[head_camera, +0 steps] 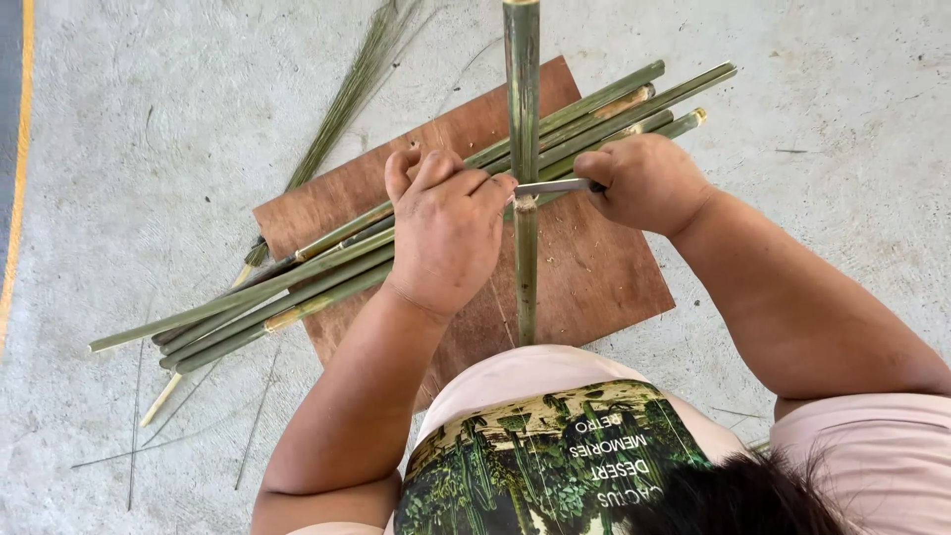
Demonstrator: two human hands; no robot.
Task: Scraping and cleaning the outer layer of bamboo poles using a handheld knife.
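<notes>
A pale concrete floor fills the frame, with a brown plywood board lying on it at the centre. Across the board, running from the lower left to the upper right, lies a bundle of split green bamboo strips, and a wisp of thin green fibres trails off toward the top.

One bamboo strip stands upright down the middle of the frame, its lower end close to the person's body. The right hand is closed around the handle of a knife, whose blade lies crosswise against the strip. The left hand is curled shut beside the strip, its fingertips touching the blade's tip just where the edge bites and pale shavings curl out.

The risk sits at that contact. Those left fingertips lie right at the edge, so if the blade skids on the hard green skin or breaks through suddenly, it could cut them. The strip seems braced only at its lower end; a twist could free it and jerk the knife. Fresh splinters along the cut could also prick either hand.
</notes>
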